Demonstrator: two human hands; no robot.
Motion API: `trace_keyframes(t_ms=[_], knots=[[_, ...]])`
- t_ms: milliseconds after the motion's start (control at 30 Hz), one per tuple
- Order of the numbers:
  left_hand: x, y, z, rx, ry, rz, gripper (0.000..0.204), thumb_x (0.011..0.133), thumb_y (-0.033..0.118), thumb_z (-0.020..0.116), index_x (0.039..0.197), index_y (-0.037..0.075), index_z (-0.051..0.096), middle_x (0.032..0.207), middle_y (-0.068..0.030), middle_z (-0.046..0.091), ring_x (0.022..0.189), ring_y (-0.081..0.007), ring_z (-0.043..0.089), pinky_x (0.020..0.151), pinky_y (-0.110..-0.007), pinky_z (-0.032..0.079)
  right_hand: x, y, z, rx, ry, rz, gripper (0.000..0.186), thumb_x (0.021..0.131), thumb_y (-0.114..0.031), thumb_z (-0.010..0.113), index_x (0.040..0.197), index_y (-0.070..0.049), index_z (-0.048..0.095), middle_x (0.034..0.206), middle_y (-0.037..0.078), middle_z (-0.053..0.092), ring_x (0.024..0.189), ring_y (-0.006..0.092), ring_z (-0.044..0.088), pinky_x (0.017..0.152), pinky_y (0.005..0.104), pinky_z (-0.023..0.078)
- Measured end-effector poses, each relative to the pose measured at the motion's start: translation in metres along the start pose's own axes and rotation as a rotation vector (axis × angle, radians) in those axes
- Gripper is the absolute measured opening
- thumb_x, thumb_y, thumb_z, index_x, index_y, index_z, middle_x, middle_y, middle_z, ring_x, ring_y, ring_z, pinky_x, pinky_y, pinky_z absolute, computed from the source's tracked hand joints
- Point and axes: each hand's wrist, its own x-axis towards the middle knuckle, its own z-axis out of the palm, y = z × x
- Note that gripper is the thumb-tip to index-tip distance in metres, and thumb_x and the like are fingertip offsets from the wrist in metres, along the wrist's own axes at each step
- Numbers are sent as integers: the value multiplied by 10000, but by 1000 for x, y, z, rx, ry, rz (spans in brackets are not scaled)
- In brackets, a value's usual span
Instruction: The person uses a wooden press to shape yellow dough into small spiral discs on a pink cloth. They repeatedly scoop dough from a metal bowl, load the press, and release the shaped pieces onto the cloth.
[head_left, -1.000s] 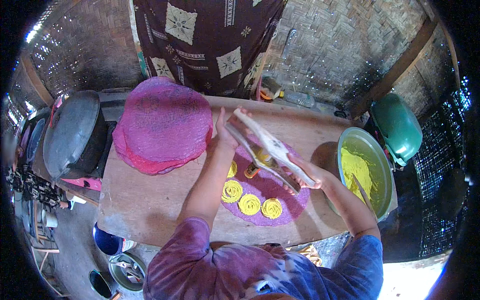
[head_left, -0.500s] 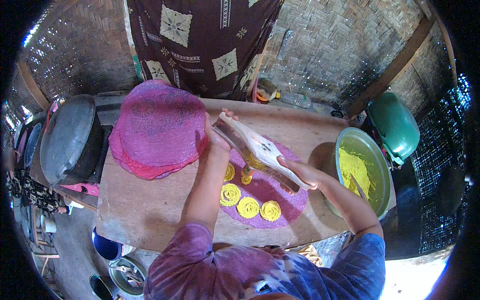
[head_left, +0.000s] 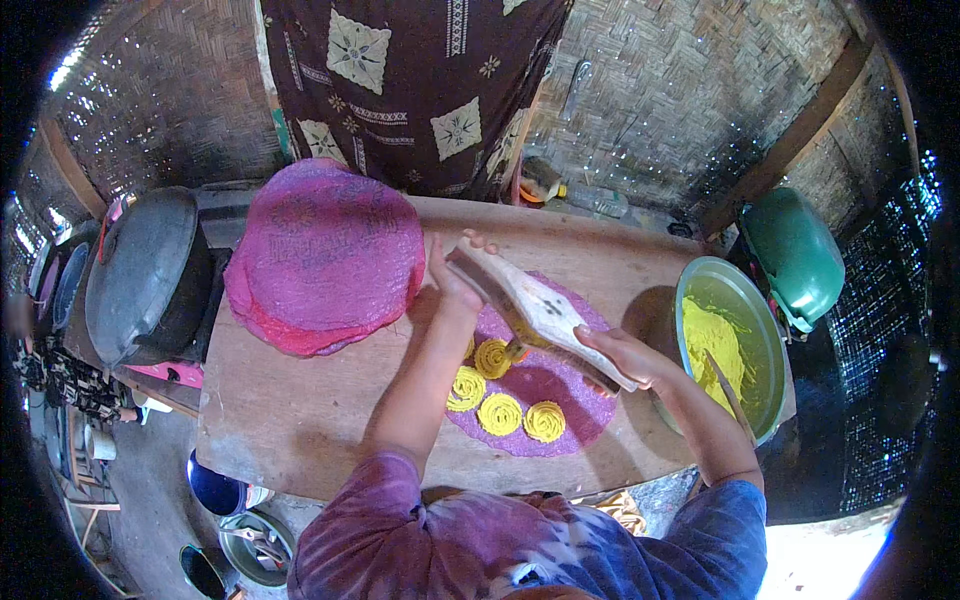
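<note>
A dough press (head_left: 530, 295), long, pale on top with a darker lower part, is held at a slant between my hands. My left hand (head_left: 455, 278) closes around its far left end, fingertips showing over the top. My right hand (head_left: 622, 358) grips the near right end, thumb on top. From its underside yellow dough comes down onto a coiled swirl (head_left: 492, 359). More swirls (head_left: 499, 414) lie around it on a round purple mesh mat (head_left: 585, 410); one at the left is partly hidden by my forearm. The press covers part of the mat.
A stack of pink and purple mesh mats (head_left: 325, 230) lies on the left of the wooden table (head_left: 290, 400). At the right stands a green basin (head_left: 690, 272) with yellow dough (head_left: 708, 340) and a stick. A large dark pot (head_left: 150, 275) sits far left, a green tub (head_left: 795, 260) far right.
The swirl under the press has grown from a small coil to a wider round. My hands and the press have shifted slightly right and down in the picture.
</note>
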Motion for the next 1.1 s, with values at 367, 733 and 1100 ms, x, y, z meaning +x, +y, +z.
trace_keyframes(t_ms=[367,733,1100], knots=[[-9,-16,-83,1451,-56,-343,624,1011,535,266,1347,81,532,1180,-138,657,1124,-249,592,976,-402,424,3,39,-22,173,119,-187,538,920,-584,556,854,-55,631,676,72,619,530,137,590,444,269,454],[-45,-18,-80,2042,-128,-348,600,996,525,314,1324,82,551,1252,-71,647,1163,-374,483,1068,-475,284,12,55,-16,265,180,-241,497,947,-540,541,872,-57,632,685,55,608,535,128,574,456,261,449],[-116,11,-39,2772,-756,106,648,939,466,507,1464,106,383,1557,-75,291,1264,-380,410,1065,-518,297,-6,69,-18,220,226,-306,532,959,-553,504,878,-42,629,687,51,606,546,131,566,503,276,460]])
